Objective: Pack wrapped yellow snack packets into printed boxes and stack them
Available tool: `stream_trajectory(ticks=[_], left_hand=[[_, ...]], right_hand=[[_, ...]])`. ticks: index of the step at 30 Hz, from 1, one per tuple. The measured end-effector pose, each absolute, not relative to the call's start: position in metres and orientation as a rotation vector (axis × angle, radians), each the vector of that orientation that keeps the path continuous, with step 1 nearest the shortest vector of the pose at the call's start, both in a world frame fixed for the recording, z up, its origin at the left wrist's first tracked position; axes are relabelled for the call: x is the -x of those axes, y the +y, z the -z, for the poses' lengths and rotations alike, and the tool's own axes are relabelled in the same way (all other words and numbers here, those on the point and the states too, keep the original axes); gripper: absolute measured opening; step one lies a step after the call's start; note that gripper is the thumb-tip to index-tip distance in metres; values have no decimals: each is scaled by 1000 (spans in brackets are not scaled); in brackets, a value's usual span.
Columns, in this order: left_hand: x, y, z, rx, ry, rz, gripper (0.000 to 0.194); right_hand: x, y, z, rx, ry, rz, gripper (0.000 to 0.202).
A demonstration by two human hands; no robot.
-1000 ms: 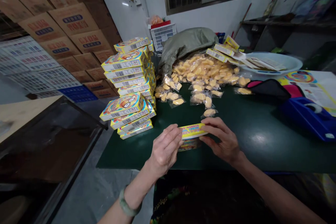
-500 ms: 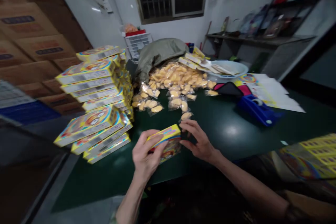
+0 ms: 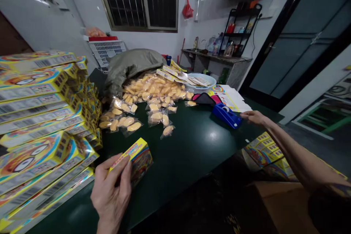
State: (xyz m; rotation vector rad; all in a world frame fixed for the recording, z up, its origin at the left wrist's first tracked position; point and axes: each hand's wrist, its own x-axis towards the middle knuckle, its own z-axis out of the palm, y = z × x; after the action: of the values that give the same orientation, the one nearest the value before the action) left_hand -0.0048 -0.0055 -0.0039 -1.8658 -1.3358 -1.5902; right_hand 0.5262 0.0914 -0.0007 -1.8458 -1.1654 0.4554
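My left hand [image 3: 112, 186] is closed around a yellow printed box [image 3: 141, 162], held tilted above the green table. Fingers and thumb press on its near end. Far to the right, my right hand [image 3: 255, 117] is stretched out beside a blue tape dispenser [image 3: 226, 116]. Its fingers are drawn together at the dispenser's right side; whatever may be between them is too small to make out. Wrapped yellow oval pieces [image 3: 153, 87] spill from a grey-green sack [image 3: 137, 62] beyond the box.
Tall stacks of yellow boxes [image 3: 35, 117] stand at the left. A pale blue basin [image 3: 203, 82] with flat cartons, white-backed printed sheets [image 3: 229, 98] and a black-pink item [image 3: 204, 98] lie at the back right. More yellow boxes [image 3: 265, 150] sit below the table's right edge.
My right hand has left the box and moved right to the tape dispenser. My left hand keeps the box. The view has turned right.
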Motion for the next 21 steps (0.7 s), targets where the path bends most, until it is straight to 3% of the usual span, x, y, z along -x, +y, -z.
stream_trajectory(ticks=[4,8,21], left_hand=[[4,-5,3,1858,-1307,1607,11],[4,-4,3,1850,-1298,1612,14],[1,-3,-2,1890,-1255,1618,13]], right_hand=[[-526,102,-6,2061,-1089,-848,7],[-523,110,-11,2075,-995,-1009,12],[-502,91,12,1631,-536,-942,18]])
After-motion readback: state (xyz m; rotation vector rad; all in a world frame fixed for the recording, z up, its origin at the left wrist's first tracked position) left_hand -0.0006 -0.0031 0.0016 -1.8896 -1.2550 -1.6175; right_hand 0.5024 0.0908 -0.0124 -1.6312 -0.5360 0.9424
